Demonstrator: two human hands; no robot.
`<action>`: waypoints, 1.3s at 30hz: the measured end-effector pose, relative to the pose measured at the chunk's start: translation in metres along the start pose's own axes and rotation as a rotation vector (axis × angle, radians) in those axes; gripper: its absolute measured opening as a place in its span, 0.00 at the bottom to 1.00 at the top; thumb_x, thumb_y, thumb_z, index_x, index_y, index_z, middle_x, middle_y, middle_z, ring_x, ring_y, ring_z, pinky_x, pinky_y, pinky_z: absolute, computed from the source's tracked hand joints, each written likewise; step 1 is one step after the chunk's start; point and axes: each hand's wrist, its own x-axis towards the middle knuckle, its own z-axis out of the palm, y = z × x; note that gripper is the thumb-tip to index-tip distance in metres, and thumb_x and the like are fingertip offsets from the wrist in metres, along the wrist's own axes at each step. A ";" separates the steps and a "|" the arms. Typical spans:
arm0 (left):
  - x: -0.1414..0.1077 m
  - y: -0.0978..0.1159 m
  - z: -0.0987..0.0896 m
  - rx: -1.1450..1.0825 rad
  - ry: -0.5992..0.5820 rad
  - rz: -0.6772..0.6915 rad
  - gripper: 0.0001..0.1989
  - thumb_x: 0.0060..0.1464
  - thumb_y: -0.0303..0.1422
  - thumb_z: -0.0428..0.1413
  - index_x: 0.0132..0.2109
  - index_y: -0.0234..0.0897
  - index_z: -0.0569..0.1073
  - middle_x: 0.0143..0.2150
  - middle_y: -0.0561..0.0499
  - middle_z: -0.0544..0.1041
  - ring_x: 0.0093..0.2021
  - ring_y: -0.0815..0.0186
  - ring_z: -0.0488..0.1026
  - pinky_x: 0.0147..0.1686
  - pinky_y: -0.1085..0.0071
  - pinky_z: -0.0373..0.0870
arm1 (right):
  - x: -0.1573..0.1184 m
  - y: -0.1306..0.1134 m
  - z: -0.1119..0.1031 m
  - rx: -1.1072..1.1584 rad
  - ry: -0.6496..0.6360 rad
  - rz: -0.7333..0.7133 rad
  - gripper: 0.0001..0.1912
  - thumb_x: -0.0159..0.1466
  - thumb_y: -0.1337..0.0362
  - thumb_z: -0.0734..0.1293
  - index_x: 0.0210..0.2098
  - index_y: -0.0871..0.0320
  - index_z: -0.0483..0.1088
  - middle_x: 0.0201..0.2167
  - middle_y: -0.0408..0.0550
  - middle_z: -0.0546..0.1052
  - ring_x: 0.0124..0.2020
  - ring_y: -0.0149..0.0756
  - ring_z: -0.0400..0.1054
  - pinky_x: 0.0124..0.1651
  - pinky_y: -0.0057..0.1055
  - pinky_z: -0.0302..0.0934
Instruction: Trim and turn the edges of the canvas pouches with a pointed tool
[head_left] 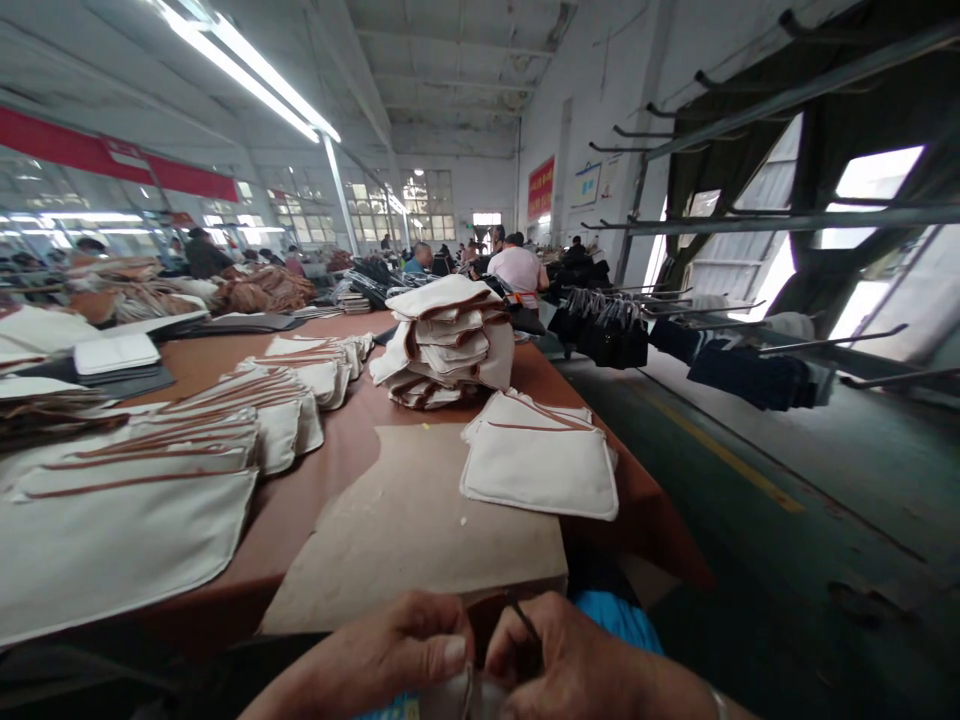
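At the bottom edge, my left hand (pixel 409 648) pinches a white fabric piece (pixel 456 697) between thumb and fingers. Close beside it, my right hand (pixel 574 655) is closed around a thin dark tool (pixel 525 618), most of it hidden by the fingers; its kind cannot be made out. The right fingers meet the edge of the same white piece. Beyond my hands lies a brown paper sheet (pixel 427 520). On its right side rests a small pile of white fabric panels (pixel 540 465) with brown edging.
A tall stack of white panels (pixel 450 345) stands behind the paper. Overlapping rows of white panels (pixel 150 520) cover the left of the brown table (pixel 352 470). Metal racks (pixel 787 222) with hanging dark pieces line the right. Several people sit farther back.
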 end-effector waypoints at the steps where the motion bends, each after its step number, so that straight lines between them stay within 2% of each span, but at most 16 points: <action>1: 0.000 -0.005 0.000 0.005 -0.006 -0.026 0.26 0.52 0.53 0.60 0.41 0.32 0.75 0.31 0.53 0.69 0.32 0.68 0.61 0.31 0.73 0.56 | 0.000 0.000 -0.001 -0.011 0.011 -0.007 0.13 0.48 0.67 0.76 0.35 0.63 0.77 0.25 0.39 0.73 0.26 0.26 0.61 0.27 0.21 0.53; 5: 0.002 -0.016 0.002 -0.032 0.003 -0.050 0.26 0.43 0.48 0.68 0.41 0.33 0.72 0.31 0.55 0.66 0.30 0.70 0.58 0.29 0.74 0.55 | 0.002 -0.008 -0.002 -0.015 0.074 -0.051 0.08 0.55 0.65 0.72 0.32 0.64 0.78 0.25 0.41 0.73 0.27 0.27 0.62 0.29 0.23 0.53; 9: 0.000 -0.009 0.006 -0.083 0.024 0.010 0.24 0.43 0.48 0.68 0.38 0.34 0.70 0.31 0.55 0.66 0.30 0.70 0.58 0.29 0.74 0.55 | 0.007 -0.018 -0.003 0.000 0.052 -0.042 0.08 0.55 0.64 0.71 0.31 0.63 0.78 0.26 0.42 0.73 0.29 0.28 0.62 0.30 0.24 0.53; 14: 0.000 0.001 0.012 -0.105 0.069 0.007 0.23 0.49 0.50 0.64 0.35 0.32 0.71 0.29 0.53 0.67 0.29 0.70 0.57 0.28 0.73 0.52 | 0.008 -0.024 -0.007 0.030 0.041 0.020 0.08 0.53 0.65 0.69 0.31 0.64 0.75 0.22 0.40 0.68 0.25 0.27 0.57 0.28 0.24 0.50; 21: 0.004 0.004 0.020 -0.130 0.106 -0.017 0.17 0.50 0.43 0.61 0.32 0.33 0.69 0.26 0.55 0.63 0.27 0.70 0.54 0.27 0.72 0.49 | 0.002 -0.022 -0.002 -0.008 0.090 0.062 0.07 0.57 0.64 0.66 0.32 0.61 0.72 0.21 0.38 0.65 0.23 0.26 0.55 0.24 0.23 0.48; 24: 0.005 0.009 0.024 -0.087 0.126 -0.045 0.11 0.49 0.38 0.59 0.31 0.34 0.69 0.25 0.56 0.62 0.27 0.70 0.54 0.26 0.72 0.49 | 0.001 -0.022 0.000 0.016 0.082 0.039 0.10 0.62 0.58 0.64 0.34 0.60 0.69 0.20 0.37 0.63 0.21 0.26 0.54 0.24 0.23 0.47; 26: 0.006 0.012 0.027 -0.040 0.147 -0.036 0.08 0.48 0.35 0.56 0.30 0.34 0.69 0.25 0.56 0.62 0.27 0.69 0.54 0.26 0.72 0.50 | 0.002 -0.023 0.003 -0.007 0.111 0.004 0.13 0.59 0.56 0.68 0.34 0.60 0.69 0.22 0.38 0.65 0.24 0.27 0.57 0.26 0.23 0.50; 28: 0.008 0.015 0.030 0.016 0.169 -0.013 0.06 0.47 0.32 0.53 0.30 0.33 0.70 0.27 0.55 0.63 0.29 0.69 0.55 0.27 0.72 0.51 | 0.003 -0.025 0.006 -0.060 0.166 -0.013 0.14 0.52 0.59 0.73 0.32 0.61 0.69 0.25 0.40 0.68 0.28 0.29 0.59 0.28 0.24 0.52; 34: 0.015 0.019 0.035 0.225 0.342 -0.106 0.05 0.47 0.32 0.50 0.28 0.35 0.66 0.26 0.56 0.61 0.29 0.68 0.56 0.26 0.72 0.51 | 0.007 -0.031 0.010 -0.195 0.301 0.070 0.04 0.51 0.67 0.67 0.27 0.62 0.71 0.22 0.41 0.68 0.26 0.30 0.59 0.27 0.26 0.49; 39: 0.018 0.014 0.033 0.154 0.296 -0.103 0.10 0.49 0.38 0.53 0.31 0.34 0.69 0.25 0.56 0.61 0.26 0.70 0.56 0.23 0.73 0.49 | 0.007 -0.031 0.007 -0.164 0.338 0.077 0.05 0.51 0.67 0.66 0.26 0.62 0.72 0.21 0.41 0.69 0.26 0.30 0.59 0.27 0.25 0.50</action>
